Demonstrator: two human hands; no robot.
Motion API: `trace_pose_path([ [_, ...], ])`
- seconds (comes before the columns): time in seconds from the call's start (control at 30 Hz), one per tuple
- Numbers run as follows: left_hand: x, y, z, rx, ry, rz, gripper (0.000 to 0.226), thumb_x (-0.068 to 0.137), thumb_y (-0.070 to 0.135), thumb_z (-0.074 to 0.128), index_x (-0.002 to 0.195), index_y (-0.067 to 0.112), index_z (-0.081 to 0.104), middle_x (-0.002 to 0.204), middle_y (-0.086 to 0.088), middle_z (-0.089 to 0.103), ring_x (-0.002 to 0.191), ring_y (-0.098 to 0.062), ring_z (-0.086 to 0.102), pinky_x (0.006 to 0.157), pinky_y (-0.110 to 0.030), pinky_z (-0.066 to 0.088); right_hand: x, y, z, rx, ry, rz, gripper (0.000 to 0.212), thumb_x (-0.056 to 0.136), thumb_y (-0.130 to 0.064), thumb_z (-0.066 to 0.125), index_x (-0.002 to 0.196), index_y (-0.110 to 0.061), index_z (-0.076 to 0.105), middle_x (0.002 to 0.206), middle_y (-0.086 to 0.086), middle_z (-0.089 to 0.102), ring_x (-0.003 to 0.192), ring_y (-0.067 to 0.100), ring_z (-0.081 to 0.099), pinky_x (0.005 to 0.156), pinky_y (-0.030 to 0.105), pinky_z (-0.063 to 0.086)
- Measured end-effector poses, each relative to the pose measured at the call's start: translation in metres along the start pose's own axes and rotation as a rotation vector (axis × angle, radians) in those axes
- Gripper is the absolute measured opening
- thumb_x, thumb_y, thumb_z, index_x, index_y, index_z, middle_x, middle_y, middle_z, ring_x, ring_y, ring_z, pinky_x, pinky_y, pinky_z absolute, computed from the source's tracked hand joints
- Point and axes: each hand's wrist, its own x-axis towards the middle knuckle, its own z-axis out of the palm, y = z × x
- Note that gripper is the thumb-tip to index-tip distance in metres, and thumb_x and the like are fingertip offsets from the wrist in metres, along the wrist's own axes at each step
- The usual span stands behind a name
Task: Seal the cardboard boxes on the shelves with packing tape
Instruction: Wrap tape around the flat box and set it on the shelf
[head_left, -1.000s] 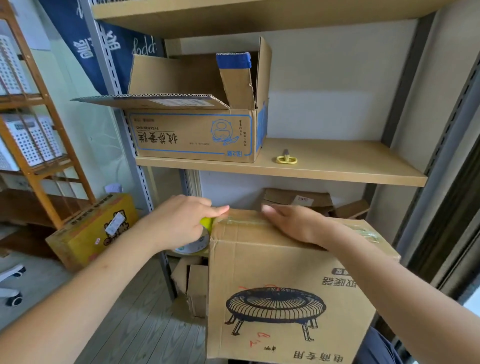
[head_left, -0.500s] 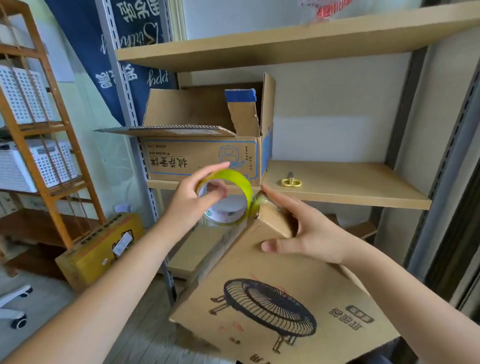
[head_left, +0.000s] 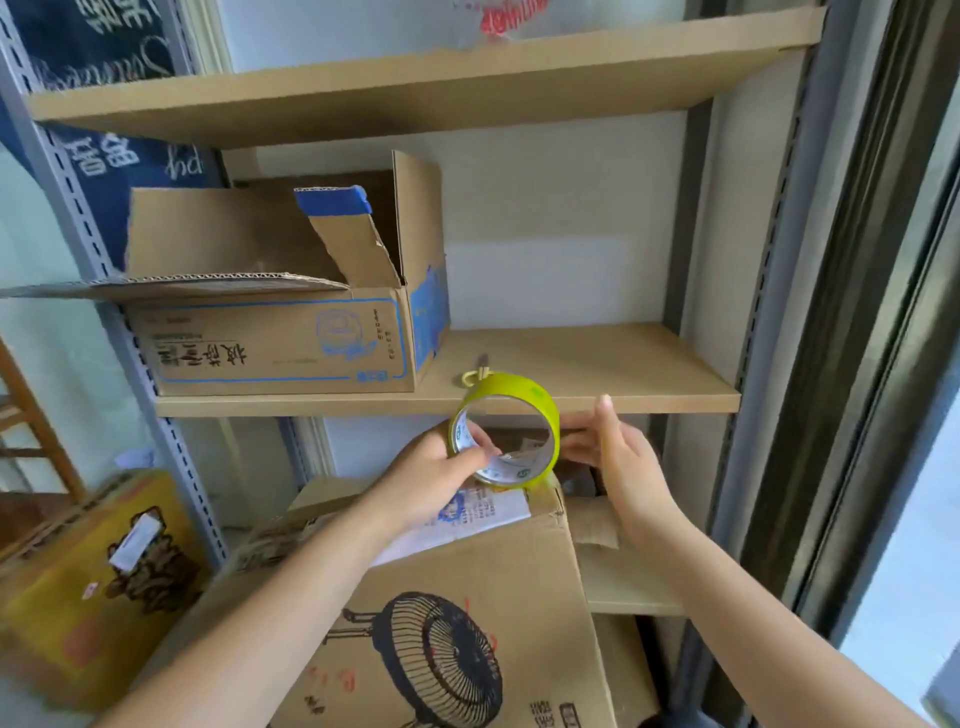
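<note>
A yellow-green roll of packing tape is held up in front of the middle shelf's edge. My left hand grips it with fingers through the core. My right hand is just right of the roll, fingers straight, touching its far side. Below them a cardboard box printed with a fan lies tilted, a white label on its top face. An open box with blue print stands on the middle shelf, flaps up.
Small yellow-handled scissors lie on the middle shelf behind the roll. A yellow carton sits on the floor at left beside the grey upright. More cardboard lies on the lower shelf. A window frame runs along the right.
The view has tilted up. My left hand carried the roll rightward off the fan box's corner. My right hand left the box and moved up beside the roll. The box has tipped further.
</note>
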Motion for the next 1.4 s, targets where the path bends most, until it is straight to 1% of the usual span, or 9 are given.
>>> trace_pose_path([
  [0.07,0.005,0.002,0.005,-0.057,0.007,-0.004,0.019,0.086,0.024,0.057,0.1,0.016,0.068,0.11,-0.019,0.068,0.09,-0.018,0.059,0.089,-0.039,0.05,0.043,-0.023,0.013,-0.282,0.164,-0.052,0.036,0.099,-0.035,0.053,0.083,-0.01,0.072,0.073,0.005,0.07,0.07,0.012,0.067,0.064,0.023,0.049],
  [0.23,0.015,-0.004,0.018,-0.199,0.009,0.03,0.034,0.088,-0.017,0.046,0.115,0.0,0.059,0.104,-0.009,0.071,0.095,-0.012,0.064,0.079,-0.014,0.05,0.14,-0.036,0.072,-0.804,0.059,-0.076,0.04,0.083,-0.041,0.068,0.069,-0.004,0.058,0.072,0.012,0.062,0.079,0.034,0.06,0.062,0.03,0.041],
  [0.57,0.007,-0.027,-0.032,-0.362,0.016,0.126,0.028,0.064,-0.005,0.055,0.07,0.021,0.049,0.072,-0.006,0.057,0.074,-0.021,0.054,0.092,-0.052,0.049,0.167,-0.058,0.104,-1.252,-0.171,-0.114,0.036,0.089,-0.025,0.067,0.121,-0.011,0.062,0.123,0.008,0.062,0.115,0.028,0.061,0.079,0.029,0.043],
  [0.67,0.002,-0.032,-0.034,-0.403,-0.027,0.167,0.029,0.061,0.0,0.062,0.065,0.026,0.047,0.07,-0.006,0.056,0.072,-0.021,0.052,0.096,-0.059,0.043,0.142,-0.062,0.081,-1.019,-0.091,-0.109,0.026,0.086,-0.03,0.068,0.097,-0.007,0.068,0.098,0.011,0.069,0.095,0.025,0.069,0.07,0.025,0.046],
  [0.77,-0.003,-0.032,-0.032,-0.435,-0.094,0.216,0.01,0.065,0.023,0.063,0.066,0.028,0.054,0.071,-0.005,0.054,0.071,-0.019,0.049,0.089,-0.05,0.037,0.081,-0.037,0.065,-0.482,-0.025,-0.045,0.027,0.092,-0.031,0.062,0.071,-0.013,0.061,0.061,-0.003,0.066,0.051,0.0,0.063,0.057,0.023,0.049],
  [0.93,0.0,-0.023,-0.029,-0.48,-0.233,0.177,0.054,0.079,0.071,0.06,0.065,0.02,0.049,0.066,-0.006,0.05,0.068,-0.023,0.045,0.083,-0.044,0.036,0.011,0.007,0.073,0.136,0.157,0.002,0.011,0.098,-0.025,0.06,0.087,-0.023,0.058,0.079,-0.007,0.064,0.071,0.009,0.056,0.074,0.033,0.046],
  [1.03,0.007,-0.011,-0.036,-0.495,-0.306,0.095,0.068,0.076,0.083,0.051,0.058,0.019,0.044,0.058,-0.008,0.049,0.06,-0.024,0.048,0.092,-0.04,0.05,0.008,0.008,0.078,0.225,0.094,0.101,0.01,0.096,-0.02,0.062,0.087,-0.021,0.058,0.074,-0.007,0.064,0.068,0.009,0.054,0.072,0.035,0.044],
  [1.2,0.019,0.001,-0.046,-0.344,-0.402,-0.007,0.061,0.07,0.073,0.07,0.054,0.016,0.055,0.059,-0.009,0.058,0.068,-0.024,0.063,0.097,-0.039,0.053,-0.005,0.014,0.079,0.281,0.107,0.208,0.016,0.092,-0.016,0.059,0.078,-0.023,0.058,0.067,-0.005,0.061,0.064,0.012,0.051,0.068,0.032,0.041],
  [1.4,0.021,-0.009,-0.005,-0.486,-0.307,-0.002,0.055,0.055,0.075,0.076,0.052,0.021,0.07,0.055,0.008,0.06,0.064,-0.006,0.065,0.072,-0.017,0.052,-0.036,0.032,0.055,0.335,0.349,0.217,0.021,0.101,-0.019,0.049,0.083,-0.017,0.061,0.064,-0.019,0.063,0.064,0.001,0.054,0.071,0.028,0.043],
])
